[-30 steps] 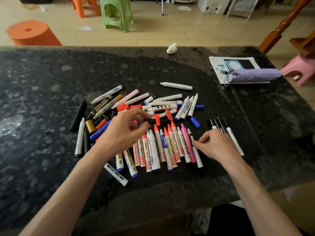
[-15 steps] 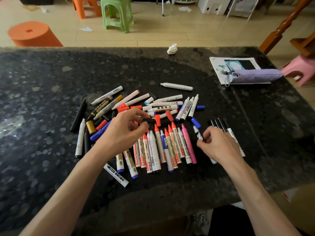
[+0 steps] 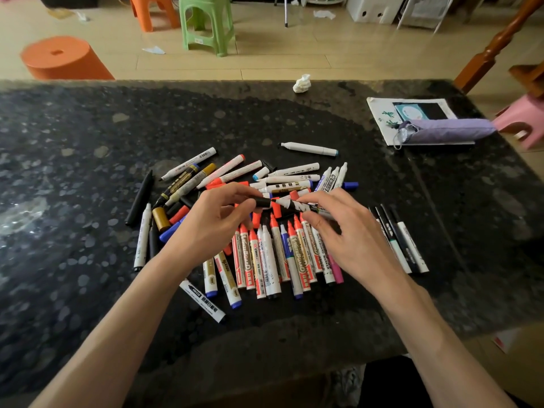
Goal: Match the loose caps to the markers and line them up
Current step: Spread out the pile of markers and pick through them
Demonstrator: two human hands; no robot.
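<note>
Many markers and loose caps lie in a heap [image 3: 273, 184] on the dark stone table [image 3: 88, 128]. Several capped markers stand side by side in a row [image 3: 273, 257] near me. A second short row of thin black and white markers [image 3: 403, 242] lies to the right. My left hand [image 3: 212, 225] pinches a black cap [image 3: 263, 202] above the row. My right hand [image 3: 347, 234] grips a black and white marker [image 3: 297, 206] level, its tip meeting the cap. Red [image 3: 179, 214] and blue [image 3: 350, 185] loose caps lie around the heap.
A crumpled tissue [image 3: 302, 83] sits at the table's far edge. At the far right a purple folded umbrella [image 3: 447, 130] rests on a white printed sheet [image 3: 382, 113]. Orange [image 3: 63, 58], green [image 3: 207, 23] and pink [image 3: 524, 122] stools stand on the floor beyond.
My right hand lifted a black and white marker from the right end of the row and brought it leftwards. My left hand rose with a black cap, and the two now meet.
</note>
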